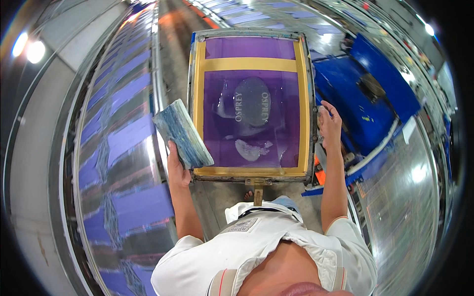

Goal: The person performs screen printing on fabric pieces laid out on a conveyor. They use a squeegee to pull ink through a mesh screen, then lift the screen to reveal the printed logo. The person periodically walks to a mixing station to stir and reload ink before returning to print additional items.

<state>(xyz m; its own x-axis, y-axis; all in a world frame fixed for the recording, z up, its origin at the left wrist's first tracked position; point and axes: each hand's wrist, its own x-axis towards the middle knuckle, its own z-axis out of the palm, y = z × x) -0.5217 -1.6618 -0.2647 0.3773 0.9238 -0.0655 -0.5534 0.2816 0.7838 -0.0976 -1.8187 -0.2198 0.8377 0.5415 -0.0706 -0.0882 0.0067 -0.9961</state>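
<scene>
In front of my body a screen-printing frame (198, 98) is held up off the floor. Its purple mesh (222, 148) is bordered with yellow tape, and a pale oval with lettering sits in the middle. A whitish wet smear (251, 149) lies below the oval. My left hand (177, 166) is closed round the lower part of a squeegee (182, 135), a wide block streaked blue and white, tilted beside the frame's left edge. At the frame's right edge my right hand (331, 126) grips its side; some fingers are hidden.
A long printing table (143, 153) with lilac fabric pieces runs along my left. To the right stands a blue tray (350, 98) with a dark block in it, beside another long shiny table (400, 197). Grey floor (173, 29) shows in the aisle between.
</scene>
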